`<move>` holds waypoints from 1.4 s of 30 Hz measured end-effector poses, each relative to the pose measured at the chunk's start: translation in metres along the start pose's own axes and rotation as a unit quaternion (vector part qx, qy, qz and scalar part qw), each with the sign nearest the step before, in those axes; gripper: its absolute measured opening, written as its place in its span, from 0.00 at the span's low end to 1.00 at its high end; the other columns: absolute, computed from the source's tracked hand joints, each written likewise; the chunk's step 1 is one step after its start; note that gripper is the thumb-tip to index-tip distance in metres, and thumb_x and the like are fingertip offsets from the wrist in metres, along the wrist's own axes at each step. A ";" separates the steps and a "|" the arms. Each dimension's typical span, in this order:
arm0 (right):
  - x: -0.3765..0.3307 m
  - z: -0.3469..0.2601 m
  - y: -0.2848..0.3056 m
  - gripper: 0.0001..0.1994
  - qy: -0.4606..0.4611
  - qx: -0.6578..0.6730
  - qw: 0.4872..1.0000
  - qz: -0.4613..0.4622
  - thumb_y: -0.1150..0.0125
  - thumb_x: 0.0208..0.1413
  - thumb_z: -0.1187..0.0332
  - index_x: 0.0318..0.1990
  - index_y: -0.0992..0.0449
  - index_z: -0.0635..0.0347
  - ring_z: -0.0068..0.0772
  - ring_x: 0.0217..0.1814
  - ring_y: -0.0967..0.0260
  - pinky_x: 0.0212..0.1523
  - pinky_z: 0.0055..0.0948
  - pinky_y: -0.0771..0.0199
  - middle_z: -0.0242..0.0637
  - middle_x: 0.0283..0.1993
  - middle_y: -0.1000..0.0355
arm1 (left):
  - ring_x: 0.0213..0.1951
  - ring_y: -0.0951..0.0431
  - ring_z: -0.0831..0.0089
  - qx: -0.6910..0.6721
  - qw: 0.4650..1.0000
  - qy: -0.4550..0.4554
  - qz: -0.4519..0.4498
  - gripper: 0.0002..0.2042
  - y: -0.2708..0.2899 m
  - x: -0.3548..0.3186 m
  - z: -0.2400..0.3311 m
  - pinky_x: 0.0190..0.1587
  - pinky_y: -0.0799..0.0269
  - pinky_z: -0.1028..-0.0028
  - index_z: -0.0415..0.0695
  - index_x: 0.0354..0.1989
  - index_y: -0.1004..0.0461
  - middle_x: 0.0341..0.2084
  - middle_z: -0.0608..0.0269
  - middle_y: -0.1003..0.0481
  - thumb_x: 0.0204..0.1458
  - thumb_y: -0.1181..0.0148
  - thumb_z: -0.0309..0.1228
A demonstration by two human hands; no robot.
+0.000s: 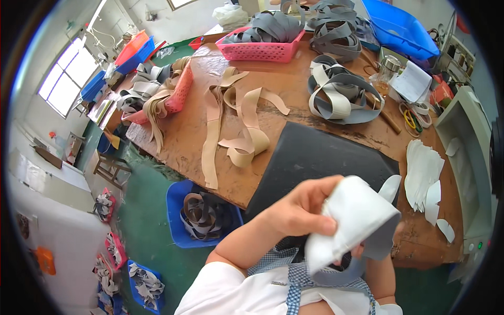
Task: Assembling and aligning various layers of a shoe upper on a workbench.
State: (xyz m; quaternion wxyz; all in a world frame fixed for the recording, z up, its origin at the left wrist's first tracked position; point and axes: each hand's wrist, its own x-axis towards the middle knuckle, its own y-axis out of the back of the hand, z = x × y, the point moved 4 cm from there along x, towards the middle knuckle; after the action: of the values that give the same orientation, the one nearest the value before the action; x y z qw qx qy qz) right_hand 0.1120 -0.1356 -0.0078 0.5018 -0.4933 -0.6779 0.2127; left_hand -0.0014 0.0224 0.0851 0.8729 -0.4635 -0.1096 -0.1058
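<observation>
Through the head view, I saw the left hand (302,210) holding the white piece (349,210), its thumb pressed on the outer face; the piece hung curled before the apron (294,283), its grey inside turned to the right. The right hand (399,231) was mostly hidden behind it, so I could not tell how its fingers stood. I judged that if the thumb eased, the piece could slip or spring open, and that a hard squeeze might crease the bend. Its low corner was near the apron and might have snagged there. A swing to the right risked brushing the small piece (390,188) by the mat, or scattering the stack (422,173) and the loose offcut (446,231) beyond. The machine (467,157) bounded that side. The best room, I thought, was forward and left over the black mat (315,157), as far as the beige strips (252,142); past the table's (189,168) left corner, the blue bin (181,226) stood below.
</observation>
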 end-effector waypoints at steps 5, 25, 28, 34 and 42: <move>-0.025 -0.019 -0.012 0.22 -0.077 -0.114 0.977 0.161 0.28 0.40 0.73 0.45 0.26 0.75 0.43 0.25 0.23 0.25 0.35 0.21 0.60 0.32 0.22 | 0.35 0.18 0.70 0.479 0.875 0.010 0.071 0.14 0.038 -0.013 0.030 0.42 0.25 0.77 0.37 0.50 0.24 0.40 0.59 0.18 0.55 0.38 0.19; 0.130 -0.128 0.143 0.17 0.058 -0.467 0.841 0.268 0.40 0.65 0.64 0.57 0.24 0.62 0.32 0.60 0.27 0.60 0.32 0.26 0.43 0.60 0.26 | 0.52 0.31 0.66 0.933 0.325 -0.135 -0.079 0.30 0.025 -0.011 0.000 0.62 0.36 0.60 0.54 0.64 0.30 0.49 0.61 0.35 0.48 0.37 0.28; 0.090 -0.140 0.162 0.18 0.011 -0.506 0.833 0.223 0.38 0.62 0.70 0.58 0.25 0.64 0.31 0.64 0.30 0.65 0.31 0.32 0.41 0.66 0.31 | 0.68 0.40 0.55 0.874 0.478 -0.060 -0.057 0.42 0.059 -0.011 0.007 0.71 0.47 0.51 0.54 0.67 0.34 0.64 0.53 0.40 0.38 0.23 0.37; 0.037 -0.174 0.142 0.19 0.006 -0.741 0.589 0.322 0.51 0.54 0.88 0.51 0.24 0.66 0.27 0.55 0.26 0.60 0.27 0.27 0.36 0.52 0.24 | 0.44 0.24 0.44 0.790 0.260 -0.193 0.520 0.30 0.220 -0.039 0.141 0.49 0.28 0.55 0.32 0.55 0.35 0.44 0.40 0.26 0.51 0.30 0.40; 0.078 -0.063 0.012 0.10 -0.013 -0.544 0.760 0.356 0.46 0.63 0.76 0.49 0.22 0.66 0.27 0.43 0.22 0.44 0.25 0.21 0.38 0.43 0.20 | 0.33 0.23 0.83 0.327 0.841 -0.094 0.421 0.08 0.175 -0.027 0.138 0.37 0.27 0.80 0.37 0.46 0.25 0.32 0.66 0.22 0.61 0.41 0.26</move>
State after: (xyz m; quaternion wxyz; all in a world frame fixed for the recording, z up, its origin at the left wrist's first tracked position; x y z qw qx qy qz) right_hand 0.1728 -0.0747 0.0457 0.0282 -0.8861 -0.4620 -0.0226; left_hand 0.0099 0.2359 0.0150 0.9198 -0.1599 -0.0136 0.3581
